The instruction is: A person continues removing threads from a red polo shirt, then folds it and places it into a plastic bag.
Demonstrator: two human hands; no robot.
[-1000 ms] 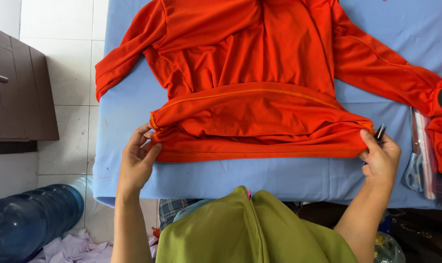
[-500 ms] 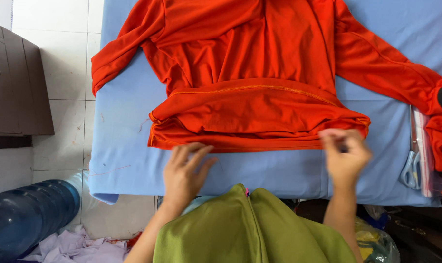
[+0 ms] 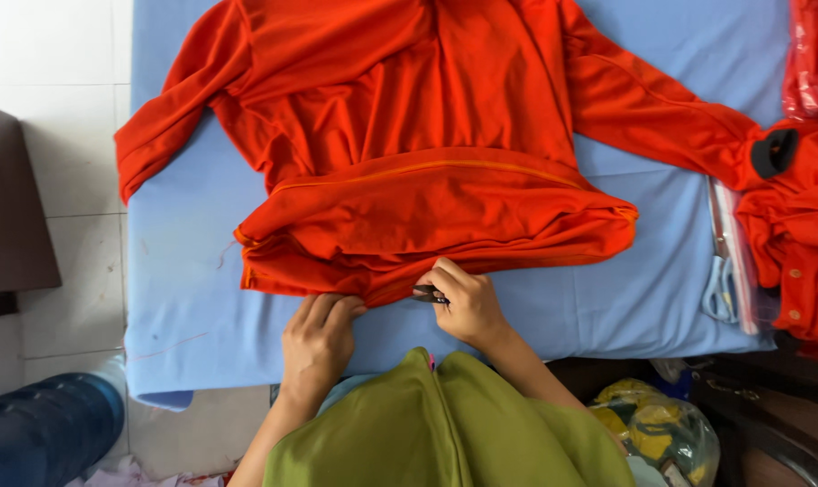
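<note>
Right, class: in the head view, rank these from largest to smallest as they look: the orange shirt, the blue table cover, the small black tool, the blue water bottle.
1. Blue table cover
2. Orange shirt
3. Blue water bottle, though it is cut off by the frame edge, so its full size is unsure
4. Small black tool, pinched in the right hand

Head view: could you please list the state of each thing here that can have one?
Orange shirt: spread flat on the blue table cover, bottom part folded up.
Left hand: fingertips at the shirt's lower edge.
Right hand: holding a small dark clipper at that edge.
Blue water jug: lying on its side on the floor.
Second orange garment: bunched at the table's right.
</note>
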